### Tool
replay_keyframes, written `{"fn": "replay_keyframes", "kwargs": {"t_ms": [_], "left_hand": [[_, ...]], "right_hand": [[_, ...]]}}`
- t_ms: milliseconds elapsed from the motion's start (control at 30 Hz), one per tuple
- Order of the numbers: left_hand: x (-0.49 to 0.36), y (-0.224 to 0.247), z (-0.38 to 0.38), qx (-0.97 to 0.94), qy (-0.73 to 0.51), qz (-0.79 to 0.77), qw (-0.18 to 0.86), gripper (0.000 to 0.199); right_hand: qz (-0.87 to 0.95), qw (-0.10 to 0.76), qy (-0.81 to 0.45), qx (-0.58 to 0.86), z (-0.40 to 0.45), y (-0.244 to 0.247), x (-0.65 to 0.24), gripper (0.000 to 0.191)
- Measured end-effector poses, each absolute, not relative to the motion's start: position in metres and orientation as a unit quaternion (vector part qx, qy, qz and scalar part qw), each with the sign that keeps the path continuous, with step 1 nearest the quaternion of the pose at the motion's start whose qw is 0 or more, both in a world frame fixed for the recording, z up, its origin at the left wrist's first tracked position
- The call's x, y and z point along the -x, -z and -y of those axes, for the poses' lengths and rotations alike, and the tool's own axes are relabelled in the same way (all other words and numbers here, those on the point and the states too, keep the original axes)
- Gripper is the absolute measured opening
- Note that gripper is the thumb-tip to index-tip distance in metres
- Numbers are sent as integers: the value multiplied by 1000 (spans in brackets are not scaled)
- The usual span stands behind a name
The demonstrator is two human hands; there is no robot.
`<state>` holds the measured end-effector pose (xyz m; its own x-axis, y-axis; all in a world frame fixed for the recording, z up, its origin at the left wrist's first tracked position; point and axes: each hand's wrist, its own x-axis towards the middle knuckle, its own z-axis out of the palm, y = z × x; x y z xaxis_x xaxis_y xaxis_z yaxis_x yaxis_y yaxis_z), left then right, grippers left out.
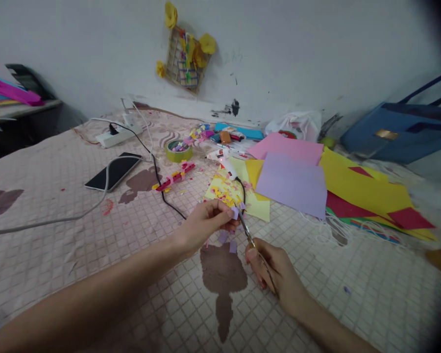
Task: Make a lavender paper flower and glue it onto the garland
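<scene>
My left hand (pixel 211 218) pinches a small lilac paper piece (pixel 235 213) between thumb and fingertips. My right hand (pixel 274 267) is closed round a pair of metal scissors (pixel 247 230), whose blades point up and left to the edge of that piece. How far the blades are apart is too small to tell. Below the fingers, small lilac paper bits (pixel 232 246) lie on the cloth. Just beyond my hands, yellow and pink paper scraps (pixel 224 192) are scattered over a pale yellow sheet (pixel 260 208).
A white glue gun (pixel 222 157) trails a black cord. Lilac (pixel 292 184), pink and yellow sheets (pixel 360 179) spread to the right, near white string (pixel 332 233). Leftward are a decorated pink stick (pixel 175 177), tape roll (pixel 179 153), phone (pixel 113 171) and power strip (pixel 119 136).
</scene>
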<state>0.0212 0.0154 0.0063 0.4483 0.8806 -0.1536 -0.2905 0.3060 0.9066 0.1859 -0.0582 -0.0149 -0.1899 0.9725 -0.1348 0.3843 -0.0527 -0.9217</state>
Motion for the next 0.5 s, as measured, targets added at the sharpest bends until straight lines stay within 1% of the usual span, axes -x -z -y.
{"fn": "replay_keyframes", "kwargs": {"t_ms": [267,500], "left_hand": [[-19,-7,-19,-447,-388,-329,736,20],[-15,-9,-22,-474,-370,-324,730,19]], "right_hand": [[617,311,-462,557,59,17,-187,41],[606,314,-477,554,60,15,-186,44]]}}
